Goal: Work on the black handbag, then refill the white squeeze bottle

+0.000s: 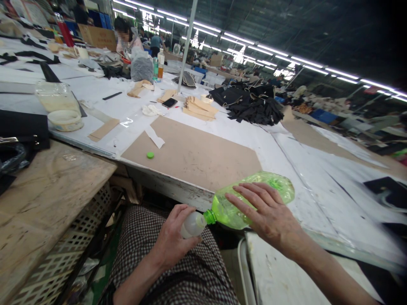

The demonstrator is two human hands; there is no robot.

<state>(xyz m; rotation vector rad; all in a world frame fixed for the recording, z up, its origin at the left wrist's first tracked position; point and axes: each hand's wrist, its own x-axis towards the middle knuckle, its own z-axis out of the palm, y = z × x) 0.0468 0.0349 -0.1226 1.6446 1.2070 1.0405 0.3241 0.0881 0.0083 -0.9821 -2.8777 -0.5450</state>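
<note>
L hand (174, 238) closed round small white plastic bottle (191, 225), lower centre, mouth butted to neck of green PET bottle (251, 203). R hand (269, 212) spread wide, holding that bottle from above. Green bottle uncapped; green cap (150, 155) lies on brown card sheet (190, 152), centre of frame.

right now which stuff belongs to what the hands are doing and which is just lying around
In use: left hand, white plastic bottle, right hand, green plastic bottle
Lying about: green cap, brown board, tan pieces, black fabric pile, phone
</note>
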